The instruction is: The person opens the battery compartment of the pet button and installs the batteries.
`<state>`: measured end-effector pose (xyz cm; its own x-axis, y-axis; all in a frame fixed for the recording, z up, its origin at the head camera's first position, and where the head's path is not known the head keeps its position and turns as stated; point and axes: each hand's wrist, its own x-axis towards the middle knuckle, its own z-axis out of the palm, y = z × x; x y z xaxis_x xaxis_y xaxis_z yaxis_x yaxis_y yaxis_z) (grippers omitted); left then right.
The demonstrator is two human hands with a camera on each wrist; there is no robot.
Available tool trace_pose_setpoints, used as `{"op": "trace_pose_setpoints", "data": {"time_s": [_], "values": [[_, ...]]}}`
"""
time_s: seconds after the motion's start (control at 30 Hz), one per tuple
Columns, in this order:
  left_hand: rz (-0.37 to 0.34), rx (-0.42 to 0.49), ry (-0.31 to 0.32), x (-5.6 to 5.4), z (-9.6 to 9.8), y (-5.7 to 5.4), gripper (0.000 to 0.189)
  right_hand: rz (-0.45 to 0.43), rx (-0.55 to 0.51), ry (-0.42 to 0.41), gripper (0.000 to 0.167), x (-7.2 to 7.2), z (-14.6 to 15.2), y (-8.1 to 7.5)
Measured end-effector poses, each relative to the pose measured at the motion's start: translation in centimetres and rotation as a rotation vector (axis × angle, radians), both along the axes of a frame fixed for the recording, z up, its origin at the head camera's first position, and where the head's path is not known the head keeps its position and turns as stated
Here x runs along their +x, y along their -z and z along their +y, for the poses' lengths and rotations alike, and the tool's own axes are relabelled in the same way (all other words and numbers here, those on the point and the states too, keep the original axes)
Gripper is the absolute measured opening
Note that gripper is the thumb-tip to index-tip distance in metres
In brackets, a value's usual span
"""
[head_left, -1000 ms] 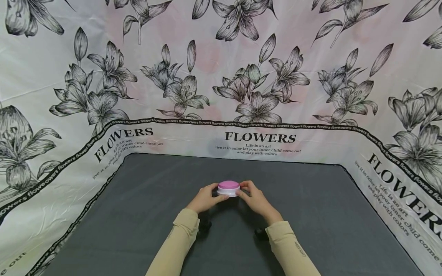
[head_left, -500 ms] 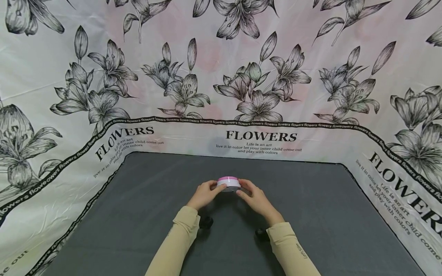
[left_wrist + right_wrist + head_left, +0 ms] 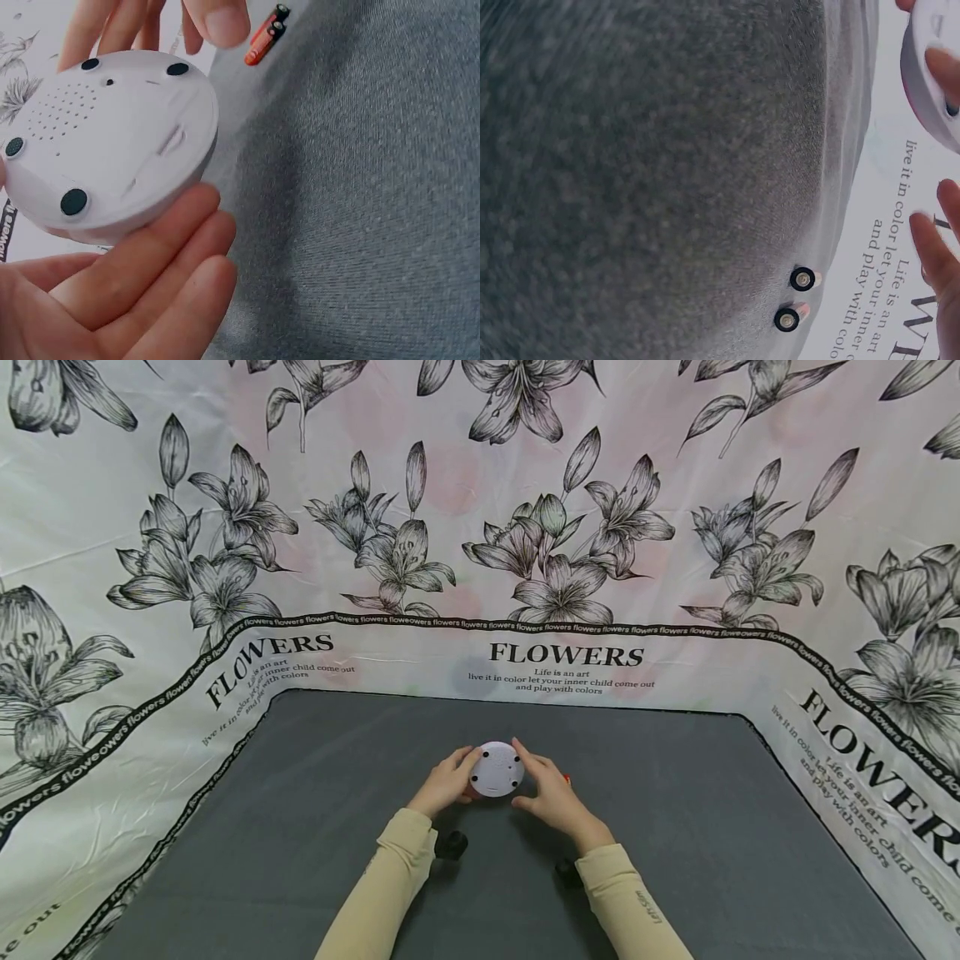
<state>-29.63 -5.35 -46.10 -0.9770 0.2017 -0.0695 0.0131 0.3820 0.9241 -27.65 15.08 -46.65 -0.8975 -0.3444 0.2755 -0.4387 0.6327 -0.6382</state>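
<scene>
A round white push button [image 3: 497,770] is held tilted up above the dark cloth, its underside facing me. In the left wrist view, that underside shows black rubber feet, a patch of small speaker holes and a battery cover. My left hand [image 3: 444,783] grips the button at its left edge, with curled fingers [image 3: 161,259] beneath it. My right hand [image 3: 557,797] is at the opposite edge, its index fingertip right at the rim and the thumb apart from it. The pink top is turned away, mostly hidden.
Two red-and-black batteries [image 3: 262,41] lie side by side on the grey cloth [image 3: 337,860], just beyond my right hand. Black wrist-worn pieces [image 3: 452,846] show below both hands. A white flower-printed sheet [image 3: 405,656] surrounds the cloth at the back and sides.
The button has been turned over from pink top up to underside facing me. My right thumb has come off its side. A red battery end now shows beside my right hand.
</scene>
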Motion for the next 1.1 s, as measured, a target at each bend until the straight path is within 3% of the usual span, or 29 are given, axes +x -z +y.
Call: {"op": "trace_pose_setpoints", "data": {"time_s": [0.13, 0.27, 0.33, 0.43, 0.6, 1.1], "values": [[-0.045, 0.047, 0.056, 0.1, 0.0, 0.2, 0.075, 0.029, 0.036, 0.001, 0.100, -0.2, -0.3, 0.0], [-0.078, 0.085, 0.191, 0.3, 0.0, 0.5, 0.080, 0.040, 0.050, 0.002, 0.099, -0.3, -0.4, 0.1], [-0.048, 0.064, 0.254, 0.5, -0.1, 0.6, 0.086, 0.038, 0.051, 0.008, 0.099, -0.3, -0.4, 0.2], [0.046, -0.010, 0.302, 0.8, -0.3, 0.9, 0.101, 0.040, 0.054, 0.015, 0.096, -0.2, -0.3, 0.2], [0.147, -0.068, 0.321, 0.8, -0.4, 1.2, 0.114, 0.016, 0.083, 0.012, 0.095, -0.1, -0.3, 0.3], [0.356, -0.186, 0.250, 0.4, -0.3, 2.8, 0.095, -0.011, 0.114, -0.029, 0.095, 0.2, -0.5, 0.4]]}}
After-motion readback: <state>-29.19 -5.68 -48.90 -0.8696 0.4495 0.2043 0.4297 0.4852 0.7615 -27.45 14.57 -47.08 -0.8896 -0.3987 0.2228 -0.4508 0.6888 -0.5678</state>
